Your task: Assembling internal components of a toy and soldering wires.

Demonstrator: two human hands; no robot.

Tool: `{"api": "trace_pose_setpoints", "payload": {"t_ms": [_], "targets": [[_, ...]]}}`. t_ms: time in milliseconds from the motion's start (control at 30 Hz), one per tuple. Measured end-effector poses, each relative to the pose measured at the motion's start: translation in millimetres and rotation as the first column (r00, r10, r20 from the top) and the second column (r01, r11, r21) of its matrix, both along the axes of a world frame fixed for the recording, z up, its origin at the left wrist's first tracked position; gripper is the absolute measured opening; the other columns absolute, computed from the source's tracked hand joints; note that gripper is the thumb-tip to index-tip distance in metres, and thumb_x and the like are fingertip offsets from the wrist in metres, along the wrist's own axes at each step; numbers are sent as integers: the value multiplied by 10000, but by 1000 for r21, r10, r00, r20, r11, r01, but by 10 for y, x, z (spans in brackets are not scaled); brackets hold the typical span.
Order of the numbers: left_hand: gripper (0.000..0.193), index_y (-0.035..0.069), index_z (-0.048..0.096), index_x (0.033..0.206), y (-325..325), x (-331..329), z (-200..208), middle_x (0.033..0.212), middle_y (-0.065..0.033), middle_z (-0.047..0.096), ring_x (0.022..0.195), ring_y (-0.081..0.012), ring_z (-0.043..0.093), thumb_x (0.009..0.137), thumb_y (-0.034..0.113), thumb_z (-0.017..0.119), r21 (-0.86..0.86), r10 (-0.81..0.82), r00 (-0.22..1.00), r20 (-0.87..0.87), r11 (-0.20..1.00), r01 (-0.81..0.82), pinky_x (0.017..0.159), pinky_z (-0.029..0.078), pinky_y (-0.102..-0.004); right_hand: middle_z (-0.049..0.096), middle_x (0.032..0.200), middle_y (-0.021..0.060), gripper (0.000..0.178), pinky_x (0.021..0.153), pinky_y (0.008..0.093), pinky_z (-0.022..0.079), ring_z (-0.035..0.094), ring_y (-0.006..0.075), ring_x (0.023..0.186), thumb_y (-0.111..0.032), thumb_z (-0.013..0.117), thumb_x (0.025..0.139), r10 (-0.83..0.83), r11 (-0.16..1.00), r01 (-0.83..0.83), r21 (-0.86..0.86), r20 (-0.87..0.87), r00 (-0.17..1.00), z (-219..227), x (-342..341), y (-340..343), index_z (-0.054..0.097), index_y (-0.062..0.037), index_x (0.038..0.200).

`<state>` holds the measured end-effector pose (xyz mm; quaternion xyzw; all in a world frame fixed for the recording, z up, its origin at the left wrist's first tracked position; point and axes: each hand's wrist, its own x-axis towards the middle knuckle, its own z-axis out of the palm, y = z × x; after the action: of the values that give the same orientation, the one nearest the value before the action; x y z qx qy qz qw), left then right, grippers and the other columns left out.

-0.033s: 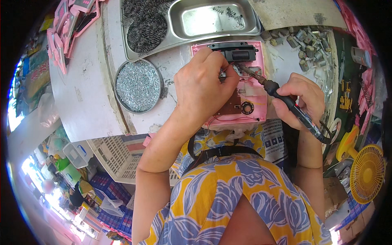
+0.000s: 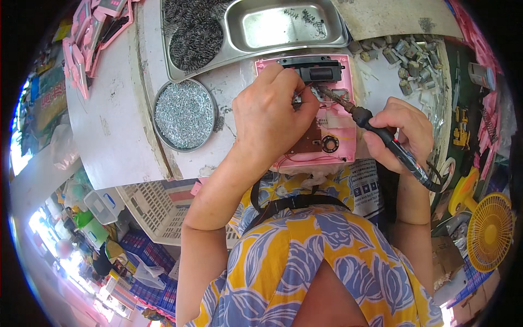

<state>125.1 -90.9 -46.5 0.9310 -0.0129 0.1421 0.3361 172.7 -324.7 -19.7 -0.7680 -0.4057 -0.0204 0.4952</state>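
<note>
My right hand point(image 2: 404, 131) grips a black soldering iron point(image 2: 393, 146) like a pen, its metal tip slanting up and left into a pink plastic casing point(image 2: 344, 143). Close to that tip, the thumb and fingers of my left hand point(image 2: 275, 114) are pinched together on what looks like a thin reddish wire, mostly hidden by the fingers. Across the casing's far end sits a black plastic part point(image 2: 318, 73). Nearer me in the casing are a brown board point(image 2: 308, 139), a small round black part point(image 2: 330, 144) and loose red wire along the near edge.
Left of the casing stands a round tin point(image 2: 185, 115) full of small silvery pieces. A metal tray point(image 2: 234, 54) with dark springs lies at the back. Small motors point(image 2: 414, 68) are heaped at the right, with a yellow fan point(image 2: 490, 231) nearer me. Pink casings point(image 2: 81, 46) lie far left.
</note>
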Motion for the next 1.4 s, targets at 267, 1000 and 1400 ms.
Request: {"api": "trace_pose_setpoints", "payload": {"t_ms": [267, 1000, 1400], "targets": [[147, 107, 605, 734, -6, -3, -23, 743, -61, 582, 594, -293, 608, 755, 149, 745, 0, -1, 1000, 31, 1000, 1, 487, 482, -419, 555, 625, 19, 227, 464, 271, 348, 493, 143, 513, -41, 792, 749, 1, 1000, -1, 6, 6, 1000, 7, 22, 9, 651, -50, 926], [154, 89, 600, 725, -23, 8, -39, 725, -64, 583, 574, -274, 596, 738, 107, 753, 27, 3, 996, 89, 1000, -5, 495, 478, -386, 545, 712, 23, 251, 553, 251, 289, 437, 98, 610, -14, 771, 787, -101, 967, 147, 209, -215, 971, 3, -190, -389, 637, 6, 998], [137, 72, 645, 814, -3, -46, 99, 744, -80, 592, 591, -262, 594, 752, 101, 764, 32, 16, 999, 45, 999, -18, 521, 478, -362, 553, 770, 33, 249, 617, 250, 318, 447, 100, 669, -38, 767, 816, -164, 955, 211, 210, -221, 961, -69, -201, -537, 627, 18, 1014]]}}
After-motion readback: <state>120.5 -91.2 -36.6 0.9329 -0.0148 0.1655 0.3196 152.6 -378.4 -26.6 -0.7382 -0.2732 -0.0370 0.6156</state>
